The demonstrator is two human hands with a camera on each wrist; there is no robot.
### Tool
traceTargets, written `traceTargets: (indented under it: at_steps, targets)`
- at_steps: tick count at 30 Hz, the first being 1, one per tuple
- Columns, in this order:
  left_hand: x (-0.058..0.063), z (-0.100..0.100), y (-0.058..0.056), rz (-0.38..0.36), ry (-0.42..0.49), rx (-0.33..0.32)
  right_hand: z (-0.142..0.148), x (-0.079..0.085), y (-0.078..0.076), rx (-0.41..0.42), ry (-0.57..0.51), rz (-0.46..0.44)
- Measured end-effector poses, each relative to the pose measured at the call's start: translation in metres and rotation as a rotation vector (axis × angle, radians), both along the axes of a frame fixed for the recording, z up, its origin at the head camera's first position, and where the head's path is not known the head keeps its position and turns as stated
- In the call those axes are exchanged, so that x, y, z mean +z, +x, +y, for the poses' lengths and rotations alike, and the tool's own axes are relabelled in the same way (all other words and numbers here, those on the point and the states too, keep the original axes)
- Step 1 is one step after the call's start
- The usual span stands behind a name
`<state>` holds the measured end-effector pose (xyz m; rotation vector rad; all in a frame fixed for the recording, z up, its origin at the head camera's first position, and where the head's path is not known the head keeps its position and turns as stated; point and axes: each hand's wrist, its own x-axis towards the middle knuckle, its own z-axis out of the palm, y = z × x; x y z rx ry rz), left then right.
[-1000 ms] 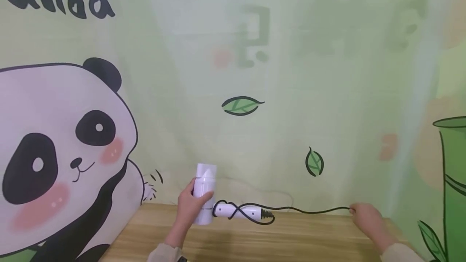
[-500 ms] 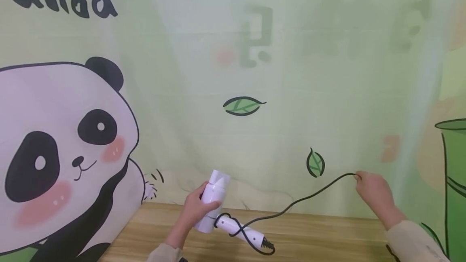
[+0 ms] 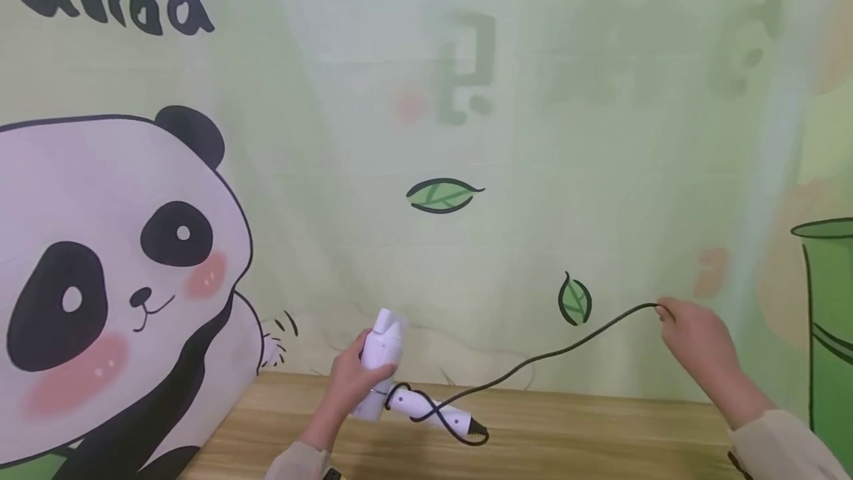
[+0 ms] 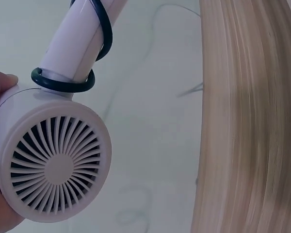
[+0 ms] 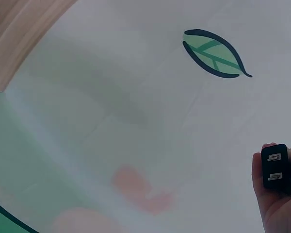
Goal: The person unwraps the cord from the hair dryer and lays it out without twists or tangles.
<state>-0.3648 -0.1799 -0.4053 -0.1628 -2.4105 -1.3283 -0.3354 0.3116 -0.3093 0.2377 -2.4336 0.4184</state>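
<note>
Hairdryer (image 3: pixel 383 355) stands tilted over the wooden tabletop (image 3: pixel 573 432), nozzle end up, in the grip of the left hand (image 3: pixel 349 384); fingers go round the barrel, thumb across its near side. Contact with the wood: cannot tell. Right hand (image 3: pixel 700 335), well apart and higher, has its fingers closed on the plug (image 5: pixel 274 167) at the cord's far end. Cord (image 3: pixel 549 354) runs between the hands in a loose curve, with turns crossing over the handle (image 3: pixel 455 418).

Possible faults (judgement): a hard pull from the right could cinch the crossed turns into a snag, or twist the barrel in the left hand, since its casing looks smooth. Strain would probably gather at the ribbed sleeve (image 3: pixel 477 427), where the cord bends back sharply.

Between views: the left wrist view gives the round intake grille (image 4: pixel 58 168) and a cord turn looped around the handle's neck; head view hides the grille. Right wrist view alone shows the plug's two metal prongs; from the head, only cord entering the fingers.
</note>
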Motion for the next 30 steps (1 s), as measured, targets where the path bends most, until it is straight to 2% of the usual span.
traceTargets:
  at_steps: [7, 12, 15, 20, 30]
  targets:
    - [-0.002, -0.006, 0.002, 0.001, 0.011, 0.089, 0.004, -0.012, 0.008, 0.016, 0.01, 0.132]
    - [0.0, -0.01, 0.001, 0.05, 0.031, 0.145, 0.006, -0.016, 0.014, 0.021, 0.039, 0.169]
    - [0.003, -0.012, -0.001, 0.072, 0.047, 0.161, 0.009, -0.018, 0.018, 0.014, 0.049, 0.155]
    - [0.003, -0.015, -0.001, 0.063, 0.065, 0.195, 0.013, -0.025, 0.025, 0.001, 0.076, 0.048]
    - [0.002, -0.025, -0.002, 0.062, 0.116, 0.267, 0.022, -0.051, 0.035, 0.018, 0.131, -0.054]
